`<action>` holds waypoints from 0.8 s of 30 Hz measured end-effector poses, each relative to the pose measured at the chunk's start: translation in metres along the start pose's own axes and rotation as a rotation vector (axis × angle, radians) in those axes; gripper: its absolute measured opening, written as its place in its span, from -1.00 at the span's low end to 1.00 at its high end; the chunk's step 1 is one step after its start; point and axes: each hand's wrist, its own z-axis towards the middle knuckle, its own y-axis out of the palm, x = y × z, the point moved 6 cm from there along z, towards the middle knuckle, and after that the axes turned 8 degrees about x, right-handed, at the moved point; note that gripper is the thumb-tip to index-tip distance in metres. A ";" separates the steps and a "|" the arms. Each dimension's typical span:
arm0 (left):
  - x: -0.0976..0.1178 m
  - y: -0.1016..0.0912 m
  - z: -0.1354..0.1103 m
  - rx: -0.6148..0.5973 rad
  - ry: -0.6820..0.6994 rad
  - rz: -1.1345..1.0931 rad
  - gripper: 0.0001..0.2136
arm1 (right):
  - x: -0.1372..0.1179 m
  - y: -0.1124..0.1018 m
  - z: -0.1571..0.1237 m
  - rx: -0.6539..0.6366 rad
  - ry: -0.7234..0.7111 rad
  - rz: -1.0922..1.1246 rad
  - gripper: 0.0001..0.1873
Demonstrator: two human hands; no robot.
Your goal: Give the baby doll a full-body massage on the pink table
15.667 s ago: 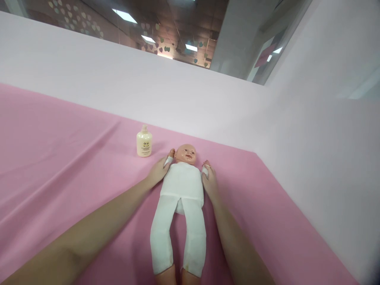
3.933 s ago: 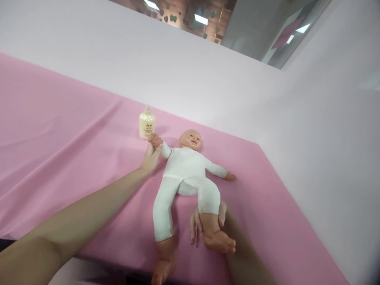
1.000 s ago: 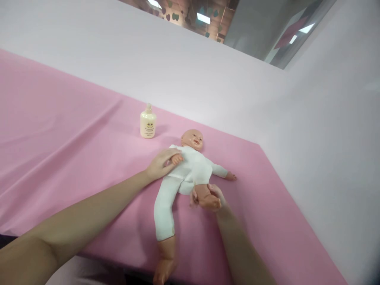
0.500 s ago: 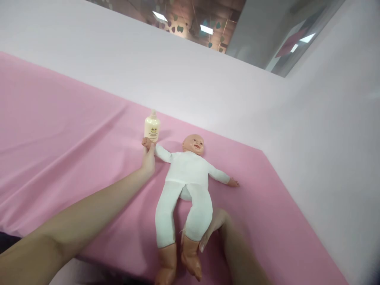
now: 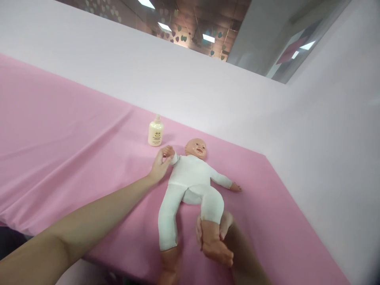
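A baby doll (image 5: 191,170) with a white cloth body lies face up on a pink sheet (image 5: 118,158), its head toward the wall. My left hand (image 5: 159,166) is closed around the doll's forearm and wrist on the left of the view, and that arm is bent in toward the shoulder. Under the raised lower leg on the right, my right hand (image 5: 226,225) wraps the doll's ankle, partly hidden behind the leg. The doll's other leg lies stretched toward the near edge.
A cream-coloured pump bottle (image 5: 156,132) stands upright beyond my left hand. Behind the sheet rises a white wall (image 5: 118,75), with a window (image 5: 190,27) above. The sheet's near edge drops away at the bottom left.
My left hand has brought the doll's arm from stretched out to bent beside its body. My right hand has lifted the doll's leg, bending the knee and swinging the foot rightward.
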 end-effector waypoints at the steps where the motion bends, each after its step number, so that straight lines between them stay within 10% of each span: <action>1: 0.007 0.004 -0.004 -0.073 0.089 0.067 -0.72 | 0.005 0.000 -0.001 -0.028 -0.004 0.000 -0.37; 7: 0.029 0.026 -0.029 -0.445 0.522 0.367 -0.66 | 0.004 0.008 -0.002 -0.351 -0.313 0.200 -0.44; 15: 0.026 0.035 -0.039 -0.610 0.771 0.491 -0.66 | 0.000 -0.011 0.000 0.010 -0.311 0.492 -0.54; 24: 0.026 0.037 -0.037 -0.633 0.494 0.351 -0.70 | 0.005 -0.020 0.006 0.168 -0.293 0.448 -0.56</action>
